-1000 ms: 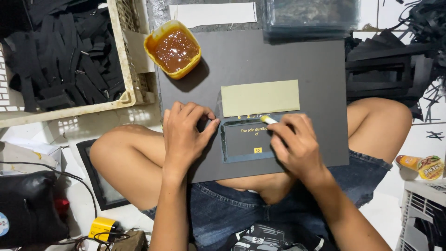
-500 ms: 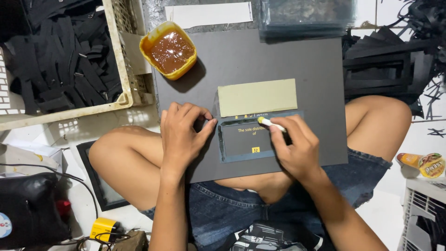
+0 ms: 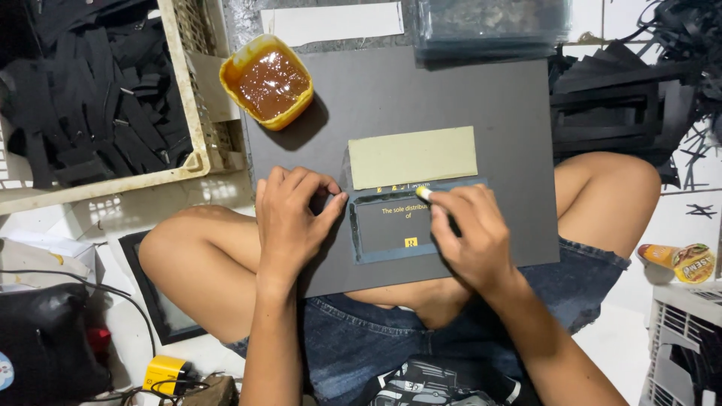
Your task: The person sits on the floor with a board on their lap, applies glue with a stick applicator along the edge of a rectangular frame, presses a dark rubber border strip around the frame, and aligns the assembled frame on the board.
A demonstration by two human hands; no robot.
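A dark grey board [image 3: 421, 98] rests on my lap. On it lies a dark rectangular card [image 3: 391, 233] with a glossy wet border, and a plain beige card [image 3: 412, 156] sits just above it. My left hand [image 3: 293, 222] presses down on the dark card's left edge. My right hand [image 3: 470, 237] holds a small pale-tipped applicator [image 3: 424, 193] against the dark card's top edge. A yellow tub of brown glue [image 3: 267, 81] stands at the board's far left corner.
A cream plastic crate [image 3: 192, 113] full of black strips stands at the left. Black frames [image 3: 624, 98] are stacked at the right. A clear bag [image 3: 489, 26] and a white strip [image 3: 331, 22] lie beyond the board. A snack packet [image 3: 677, 259] is at the right.
My right hand has slid the applicator leftward along the dark card's top edge. My left hand has stayed in place.
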